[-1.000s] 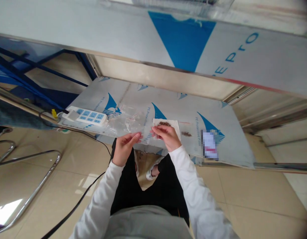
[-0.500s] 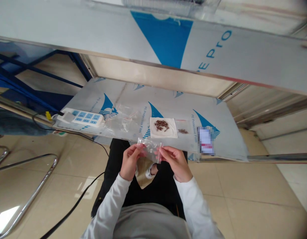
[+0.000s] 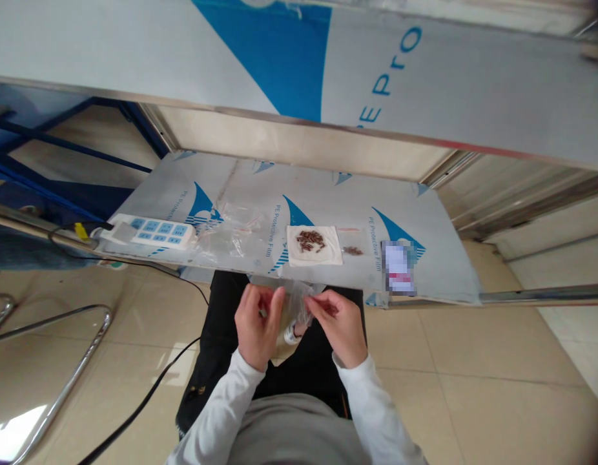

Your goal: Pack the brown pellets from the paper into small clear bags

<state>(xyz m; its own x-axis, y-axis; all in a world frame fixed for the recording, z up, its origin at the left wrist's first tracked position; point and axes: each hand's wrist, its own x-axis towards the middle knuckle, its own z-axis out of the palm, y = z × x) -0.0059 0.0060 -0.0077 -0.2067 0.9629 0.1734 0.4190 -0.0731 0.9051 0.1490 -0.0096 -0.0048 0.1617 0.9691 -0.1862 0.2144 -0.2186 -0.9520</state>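
Note:
A clear plastic zip bag hangs in front of my lap, just off the table's near edge. My right hand pinches its edge between thumb and fingertips. To the left, my left hand is apart from the bag, with curled fingers and the thumb standing away from them; nothing shows in it. Beyond the hands, a white cloth or paper square bears a pile of small brown pieces. Right beside it lies a flat clear bag with some brown bits in it.
A white power strip lies at the table's left, with several clear bags beside it. A blurred-out phone-like object is near the right front edge. An upper shelf overhangs the back. A black cable crosses the floor.
My left hand has let go of the bag and its thumb has spread from the fingers. The bag now hangs from my right hand, its shape narrower. The view has shifted slightly.

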